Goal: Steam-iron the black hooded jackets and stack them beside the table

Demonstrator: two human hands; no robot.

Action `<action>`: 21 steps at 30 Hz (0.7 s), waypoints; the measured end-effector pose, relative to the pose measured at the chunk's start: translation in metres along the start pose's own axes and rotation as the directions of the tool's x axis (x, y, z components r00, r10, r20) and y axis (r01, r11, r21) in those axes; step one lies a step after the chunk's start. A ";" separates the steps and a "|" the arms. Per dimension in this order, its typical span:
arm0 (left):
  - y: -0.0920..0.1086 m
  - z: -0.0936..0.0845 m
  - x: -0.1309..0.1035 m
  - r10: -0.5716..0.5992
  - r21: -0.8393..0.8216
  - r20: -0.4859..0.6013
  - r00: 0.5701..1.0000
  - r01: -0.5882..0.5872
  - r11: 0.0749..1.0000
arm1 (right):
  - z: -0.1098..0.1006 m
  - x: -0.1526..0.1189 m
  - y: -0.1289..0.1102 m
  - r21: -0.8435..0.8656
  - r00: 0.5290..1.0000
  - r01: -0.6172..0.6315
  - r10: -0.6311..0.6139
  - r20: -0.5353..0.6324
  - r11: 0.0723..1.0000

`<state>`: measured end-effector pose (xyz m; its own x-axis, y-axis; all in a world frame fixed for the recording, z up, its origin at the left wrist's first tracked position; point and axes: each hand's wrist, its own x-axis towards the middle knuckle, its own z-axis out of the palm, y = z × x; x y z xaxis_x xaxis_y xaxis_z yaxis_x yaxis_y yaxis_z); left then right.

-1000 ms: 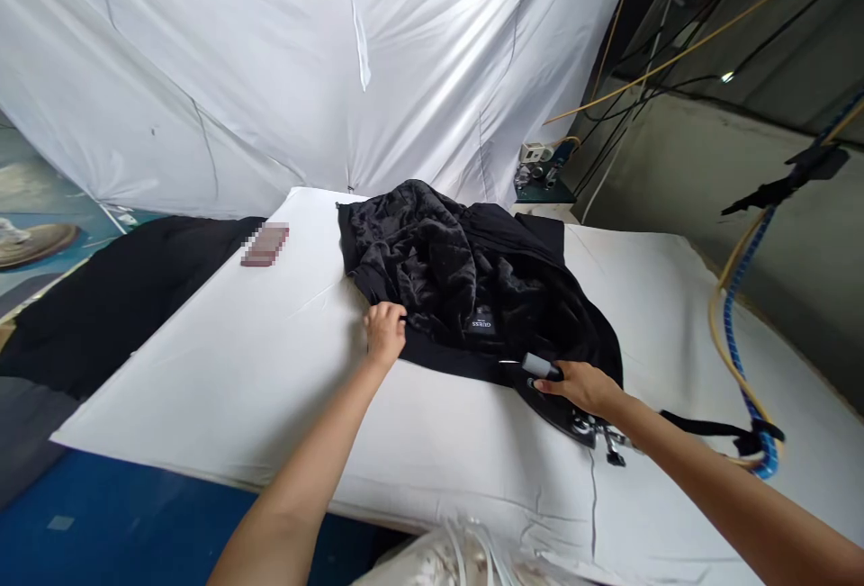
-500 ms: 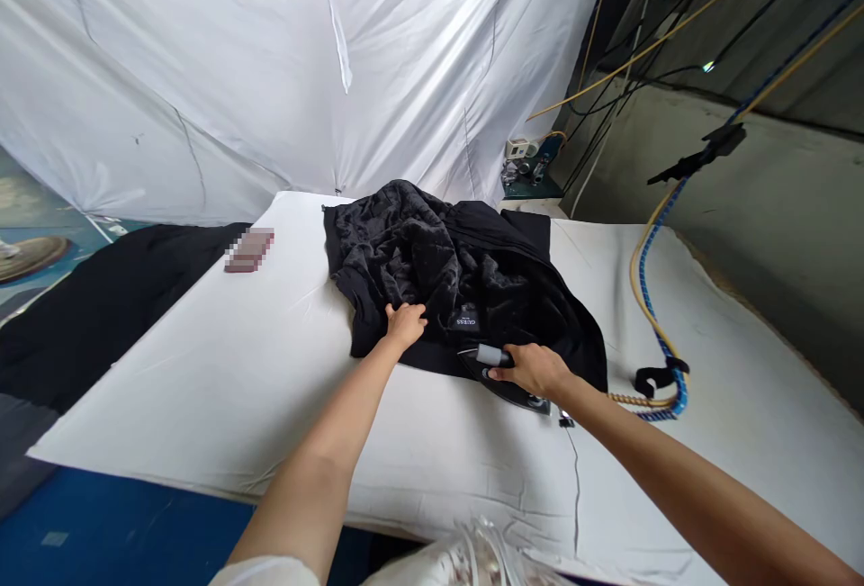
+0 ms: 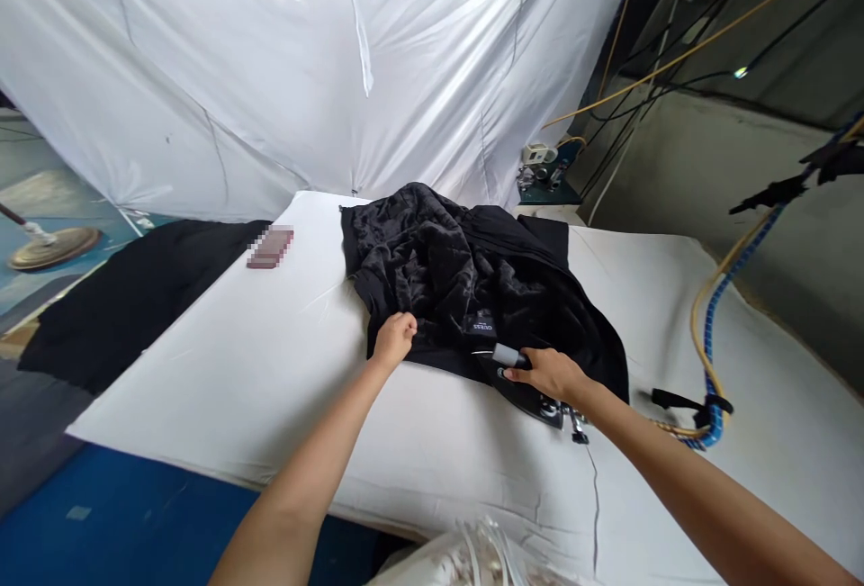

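A black jacket (image 3: 432, 253) with a plush lining lies spread on the white padded table, lining up, with a small label (image 3: 479, 325) showing. My left hand (image 3: 395, 340) is closed on the fabric at its near left edge. With my right hand (image 3: 553, 374) I grip the dark handle of a steam iron (image 3: 518, 392), which rests along the jacket's near edge, its tip pointing left. Part of the iron's body is hidden under my hand.
A blue and yellow hose with cable (image 3: 710, 343) hangs to the right of the iron. The white table (image 3: 222, 370) carries a blurred reddish object (image 3: 271, 248) at left. Black cloth (image 3: 148, 289) lies beyond its left edge. A white sheet (image 3: 270, 73) hangs behind.
My left hand has gone from fingers spread on the lining to closed on the fabric. The iron has turned slightly at the near edge. The whole view has shifted a little.
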<state>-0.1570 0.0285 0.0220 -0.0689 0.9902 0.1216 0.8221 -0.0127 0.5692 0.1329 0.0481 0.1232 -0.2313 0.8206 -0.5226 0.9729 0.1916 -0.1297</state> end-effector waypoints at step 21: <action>-0.034 -0.006 -0.002 -0.098 0.169 0.232 0.968 0.059 0.984 | -0.005 0.034 -0.078 -0.077 0.998 0.056 -0.058 -0.021 0.995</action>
<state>-0.1883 0.0258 0.0074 -0.0157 0.9918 -0.1270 0.9002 0.0693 0.4299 0.0494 0.0638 0.1194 -0.2867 0.8195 -0.4963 0.9561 0.2778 -0.0935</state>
